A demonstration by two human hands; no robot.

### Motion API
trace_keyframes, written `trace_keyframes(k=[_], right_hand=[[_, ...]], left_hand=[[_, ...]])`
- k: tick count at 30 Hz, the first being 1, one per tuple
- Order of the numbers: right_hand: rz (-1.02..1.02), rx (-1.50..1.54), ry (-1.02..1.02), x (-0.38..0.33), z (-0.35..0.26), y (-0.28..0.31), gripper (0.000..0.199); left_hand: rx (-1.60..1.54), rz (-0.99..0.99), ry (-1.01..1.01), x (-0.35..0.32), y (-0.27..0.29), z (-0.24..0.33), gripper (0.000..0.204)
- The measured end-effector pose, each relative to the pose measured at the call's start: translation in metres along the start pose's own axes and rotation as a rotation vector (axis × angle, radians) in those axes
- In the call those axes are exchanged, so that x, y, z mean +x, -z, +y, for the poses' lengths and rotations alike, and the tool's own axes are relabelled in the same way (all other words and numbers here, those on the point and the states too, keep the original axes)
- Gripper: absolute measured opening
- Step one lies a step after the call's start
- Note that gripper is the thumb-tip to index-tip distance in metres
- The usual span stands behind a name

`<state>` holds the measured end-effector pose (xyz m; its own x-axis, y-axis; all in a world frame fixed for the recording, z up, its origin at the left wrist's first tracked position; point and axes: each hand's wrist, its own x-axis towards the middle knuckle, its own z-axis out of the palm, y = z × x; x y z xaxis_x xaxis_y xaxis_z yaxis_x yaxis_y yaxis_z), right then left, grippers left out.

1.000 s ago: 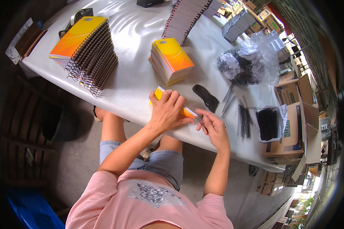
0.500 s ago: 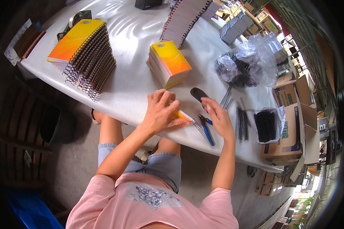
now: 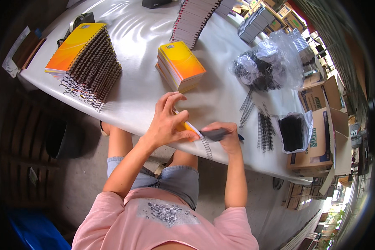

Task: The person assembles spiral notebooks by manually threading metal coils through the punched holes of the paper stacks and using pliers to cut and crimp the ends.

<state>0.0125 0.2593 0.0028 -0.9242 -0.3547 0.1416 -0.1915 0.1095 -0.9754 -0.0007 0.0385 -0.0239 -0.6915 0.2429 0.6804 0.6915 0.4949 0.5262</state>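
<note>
My left hand is closed around a small yellow-orange notebook, its spine edge facing right. A wire coil trails from the notebook's near corner past the table edge. In my right hand is a flat dark sole-like pad, slightly blurred, its tip at the coil where it meets the notebook. A bit of blue handle shows just beyond my right hand; the rest of that tool is hidden. Beyond my left hand stands a stack of yellow-orange notebooks.
Coil-bound notebooks are piled at the left. To the right lie loose black coils, a pack of coils, a plastic bag of coils and an open carton. A tall paper stack stands at the back.
My right hand has picked up the dark pad from the table and brought it left to the coil. My left hand still grips the notebook; the blue-handled pliers are now mostly hidden.
</note>
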Motion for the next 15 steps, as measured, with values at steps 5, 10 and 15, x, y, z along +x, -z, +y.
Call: trace_keyframes(k=[5, 10, 15], right_hand=[[-0.115, 0.114, 0.276, 0.005, -0.012, 0.0, 0.017], [0.065, -0.067, 0.176, 0.007, -0.022, 0.008, 0.017], [0.105, -0.328, 0.055, 0.013, -0.023, -0.005, 0.026]], left_hand=[[-0.044, 0.012, -0.033, 0.005, 0.001, 0.001, 0.052], [-0.098, 0.015, -0.027, 0.005, 0.0, 0.001, 0.054], [-0.065, -0.012, -0.045, 0.005, 0.007, -0.002, 0.053]])
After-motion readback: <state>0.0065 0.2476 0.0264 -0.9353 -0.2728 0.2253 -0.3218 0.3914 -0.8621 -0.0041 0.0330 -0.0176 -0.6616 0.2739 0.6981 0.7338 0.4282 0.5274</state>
